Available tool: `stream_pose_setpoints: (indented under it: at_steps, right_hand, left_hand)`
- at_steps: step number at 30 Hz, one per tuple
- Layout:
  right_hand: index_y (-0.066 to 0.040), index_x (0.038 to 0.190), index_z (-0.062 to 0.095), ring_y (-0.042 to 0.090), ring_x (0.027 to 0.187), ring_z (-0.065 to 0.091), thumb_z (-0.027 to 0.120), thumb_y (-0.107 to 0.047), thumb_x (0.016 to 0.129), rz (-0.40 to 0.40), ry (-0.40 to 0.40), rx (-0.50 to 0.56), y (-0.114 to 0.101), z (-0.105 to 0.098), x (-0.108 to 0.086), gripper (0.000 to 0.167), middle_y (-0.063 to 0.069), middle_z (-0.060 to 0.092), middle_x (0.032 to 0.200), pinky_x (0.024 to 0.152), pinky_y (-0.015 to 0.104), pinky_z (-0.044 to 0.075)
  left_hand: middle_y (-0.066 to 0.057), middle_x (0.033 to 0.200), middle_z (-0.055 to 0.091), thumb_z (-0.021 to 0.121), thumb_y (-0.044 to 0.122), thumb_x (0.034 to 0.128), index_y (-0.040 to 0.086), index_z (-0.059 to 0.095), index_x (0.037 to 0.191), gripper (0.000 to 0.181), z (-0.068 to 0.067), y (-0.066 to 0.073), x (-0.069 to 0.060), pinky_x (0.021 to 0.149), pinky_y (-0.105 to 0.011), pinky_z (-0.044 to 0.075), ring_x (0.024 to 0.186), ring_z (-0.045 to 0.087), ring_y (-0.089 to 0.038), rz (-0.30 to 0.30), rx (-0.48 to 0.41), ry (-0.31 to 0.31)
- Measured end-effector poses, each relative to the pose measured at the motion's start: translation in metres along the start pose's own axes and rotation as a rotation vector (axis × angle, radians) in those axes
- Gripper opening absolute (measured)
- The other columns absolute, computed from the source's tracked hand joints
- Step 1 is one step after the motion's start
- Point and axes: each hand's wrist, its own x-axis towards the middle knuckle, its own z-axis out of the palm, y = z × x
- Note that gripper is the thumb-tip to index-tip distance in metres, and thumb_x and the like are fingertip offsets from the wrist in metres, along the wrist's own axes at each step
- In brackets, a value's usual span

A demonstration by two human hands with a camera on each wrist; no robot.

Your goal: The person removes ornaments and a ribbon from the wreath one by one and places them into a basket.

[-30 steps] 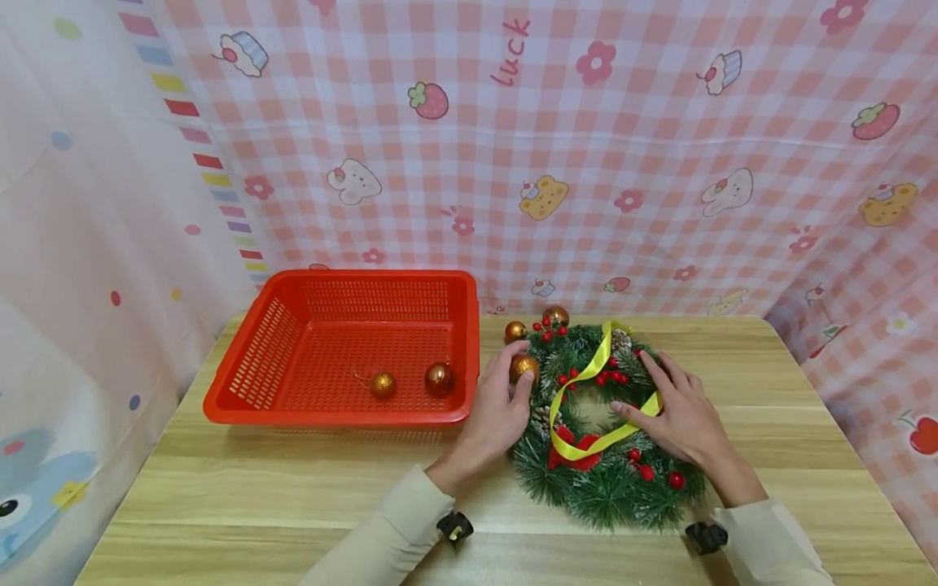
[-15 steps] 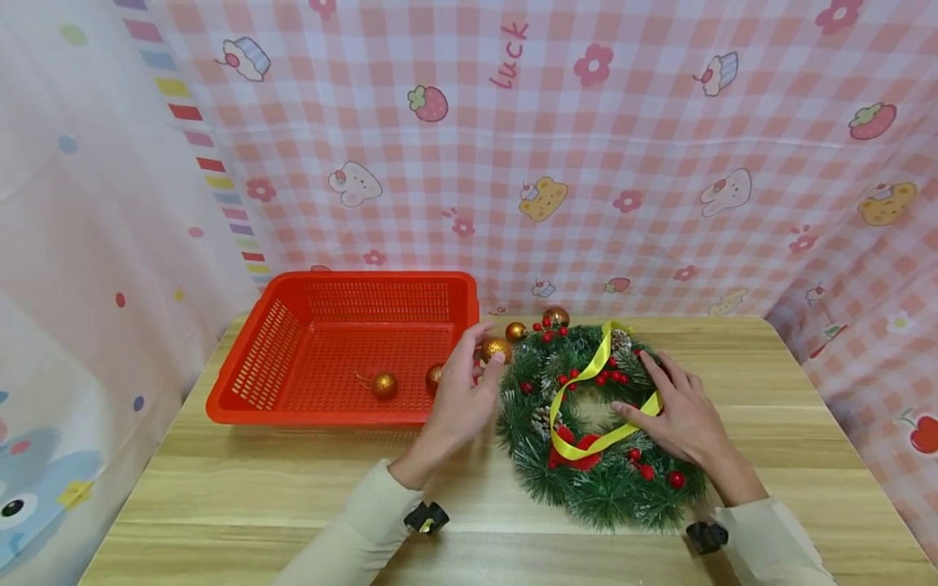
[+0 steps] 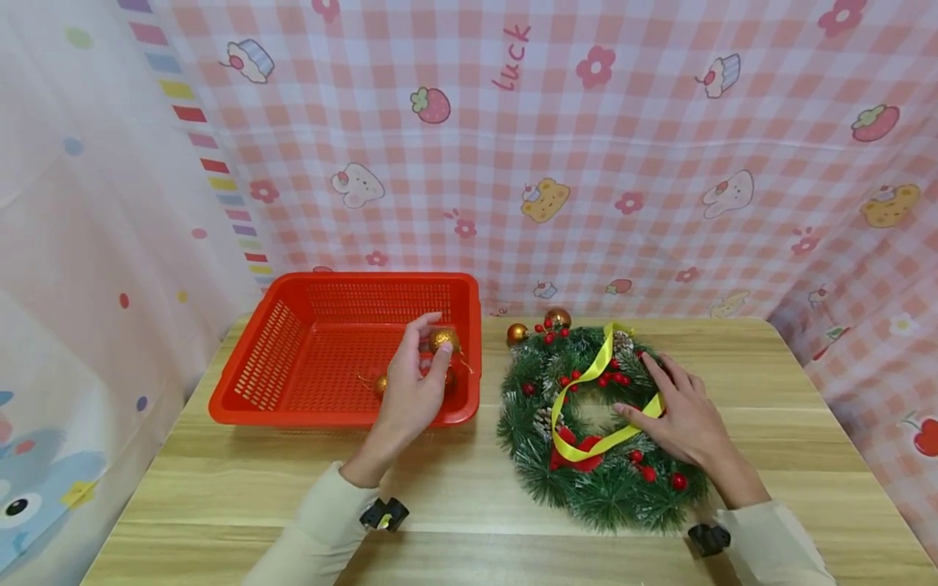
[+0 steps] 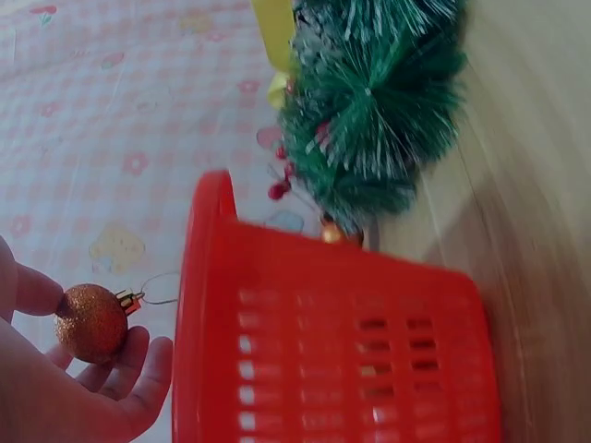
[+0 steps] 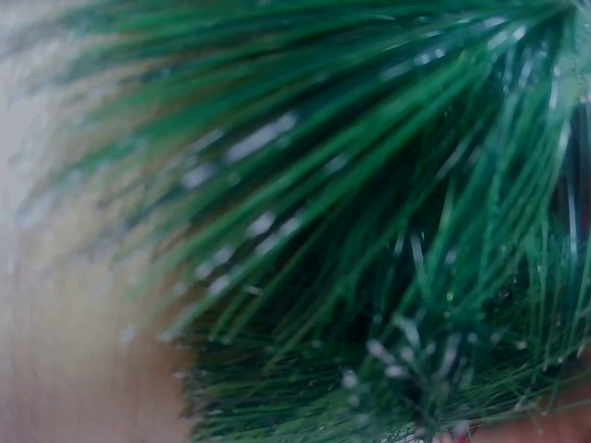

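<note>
My left hand (image 3: pixel 414 382) pinches a glittery gold ball (image 3: pixel 444 340) between thumb and fingers over the right part of the red basket (image 3: pixel 293 418). In the left wrist view the gold ball (image 4: pixel 90 323) shows its metal cap and a thin loop, beside the basket wall (image 4: pixel 323 323). Below the hand, two more balls in the basket are partly hidden. My right hand (image 3: pixel 681 415) rests on the right side of the green wreath (image 3: pixel 608 496), fingers spread, thumb by the yellow ribbon (image 3: pixel 564 443). Green needles (image 5: pixel 369 185) fill most of the right wrist view.
Behind the wreath's back left edge lie two shiny balls, a smaller one (image 3: pixel 516 334) and a larger one (image 3: pixel 558 317), near red berries (image 3: pixel 550 332). A checked curtain (image 3: pixel 469 163) hangs behind the wooden table (image 3: pixel 469 505).
My left hand has carried the gold ball leftward from the wreath's left edge to over the basket. My right hand has stayed on the wreath.
</note>
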Motion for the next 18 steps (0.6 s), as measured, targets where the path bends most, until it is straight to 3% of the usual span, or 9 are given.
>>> stream_pose_setpoints:
  at_steps: [9, 18]
  right_hand:
    - [-0.01, 0.159, 0.019, 0.058, 0.133, 0.025, 0.058, -0.061, 0.091, -0.006, 0.0, 0.0, -0.001, 0.0, 0.0, 0.093, 0.029, 0.019, 0.158, 0.095, 0.077, 0.029]
    - [-0.01, 0.159, 0.019, 0.058, 0.133, 0.025, 0.058, -0.061, 0.091, -0.01, 0.0, -0.002, -0.001, -0.001, 0.0, 0.093, 0.029, 0.02, 0.158, 0.095, 0.077, 0.03]
  left_hand:
    - [-0.005, 0.127, 0.055, 0.054, 0.015, 0.1019, 0.019, 0.044, 0.141, 0.041, -0.026, -0.015, -0.004, 0.08, -0.036, 0.047, 0.102, 0.054, -0.022, -0.019, 0.037, 0.02]
    - [-0.006, 0.125, 0.055, 0.056, 0.015, 0.1012, 0.018, 0.044, 0.14, 0.041, -0.041, -0.025, -0.008, 0.081, -0.036, 0.047, 0.101, 0.053, -0.021, -0.05, 0.058, 0.058]
